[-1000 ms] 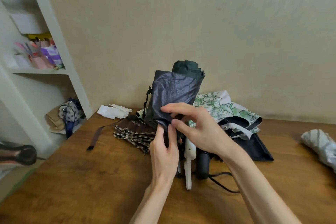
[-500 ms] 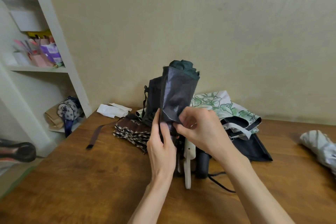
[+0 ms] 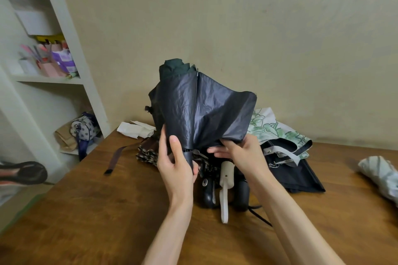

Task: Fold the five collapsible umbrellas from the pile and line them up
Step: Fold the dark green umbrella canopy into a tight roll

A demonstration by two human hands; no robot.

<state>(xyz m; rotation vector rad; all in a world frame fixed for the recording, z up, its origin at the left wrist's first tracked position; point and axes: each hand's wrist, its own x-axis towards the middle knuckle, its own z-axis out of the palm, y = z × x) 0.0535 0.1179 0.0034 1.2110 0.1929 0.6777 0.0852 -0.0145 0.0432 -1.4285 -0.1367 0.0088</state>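
Umbrella (image 3: 200, 114) has fanned wider; right hand (image 3: 243, 155) pinches edge.

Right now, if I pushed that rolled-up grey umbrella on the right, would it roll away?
Probably a little: the rolled grey-white fabric umbrella looks rounded, lying on the smooth wooden table. Its crumpled, loosely wrapped cloth would likely stop it soon and feel squashy.

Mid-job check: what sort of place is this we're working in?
Probably a room in a home, perhaps a study: a wooden table against a plain wall, white shelves holding pens and a small bag. The left hand and right hand hold an umbrella above a pile of others.
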